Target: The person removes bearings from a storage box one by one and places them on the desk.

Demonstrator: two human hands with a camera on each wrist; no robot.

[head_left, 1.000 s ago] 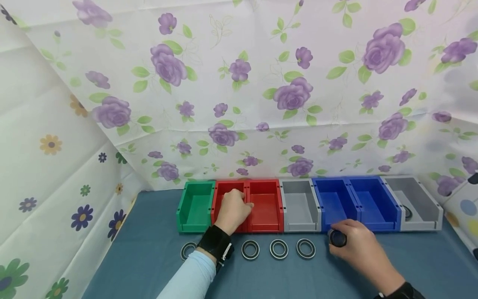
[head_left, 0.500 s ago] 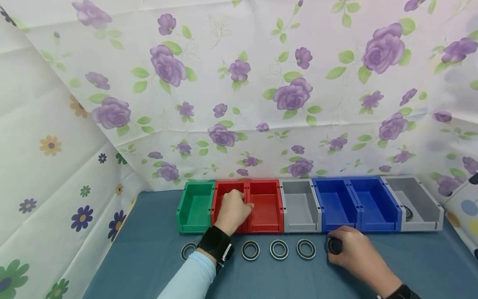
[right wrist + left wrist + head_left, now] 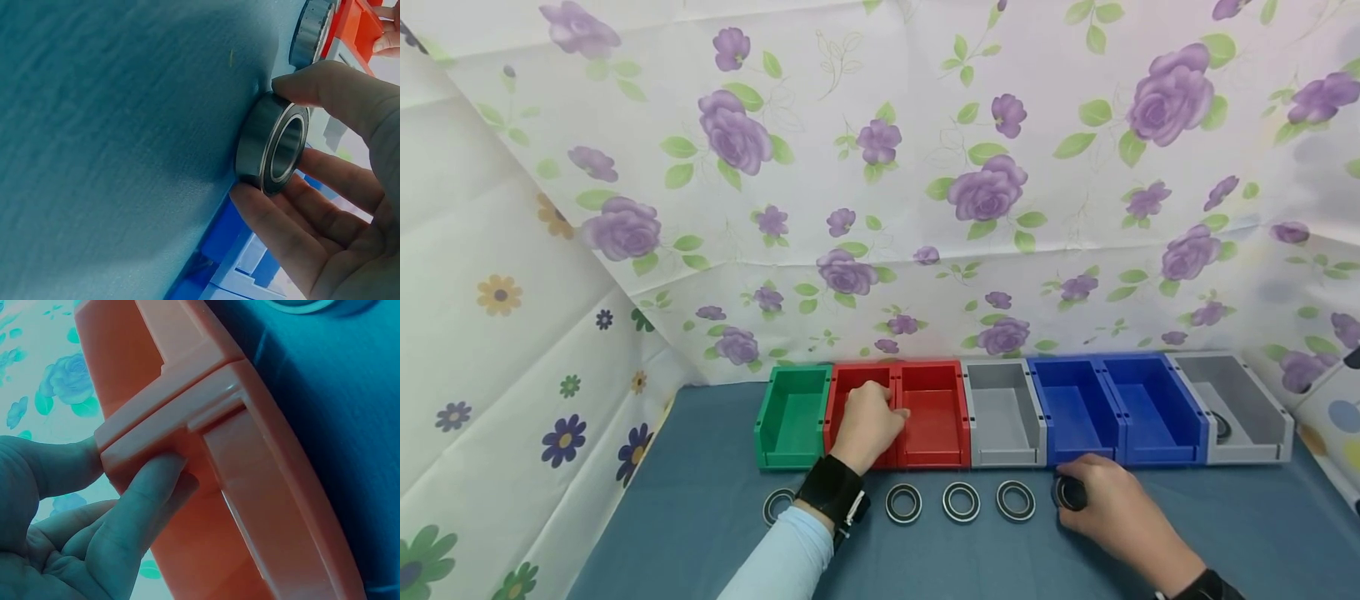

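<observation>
My left hand (image 3: 868, 425) pinches the walls where the two red bins (image 3: 932, 425) meet. In the left wrist view its thumb (image 3: 69, 465) lies on one side of the paired walls and its fingers on the other. My right hand (image 3: 1108, 508) holds a ball bearing (image 3: 1070, 492) between thumb and fingers, in front of the left blue bin (image 3: 1075, 412). In the right wrist view this bearing (image 3: 256, 147) stands against the blue cloth or just over it; I cannot tell which. Several bearings (image 3: 961, 502) lie flat to its left; one is partly hidden by the left wrist.
A green bin (image 3: 793, 417) stands at the row's left end, and a grey bin (image 3: 1003, 412) stands in the middle. The right-end grey bin (image 3: 1247, 417) contains a bearing (image 3: 1222, 427). Behind the row hangs a flowered sheet (image 3: 925, 208). Blue cloth (image 3: 985, 558) covers the table.
Over the last second my right hand has moved slightly toward me and left with the bearing, mostly in the first half. My left hand has stayed in place.
</observation>
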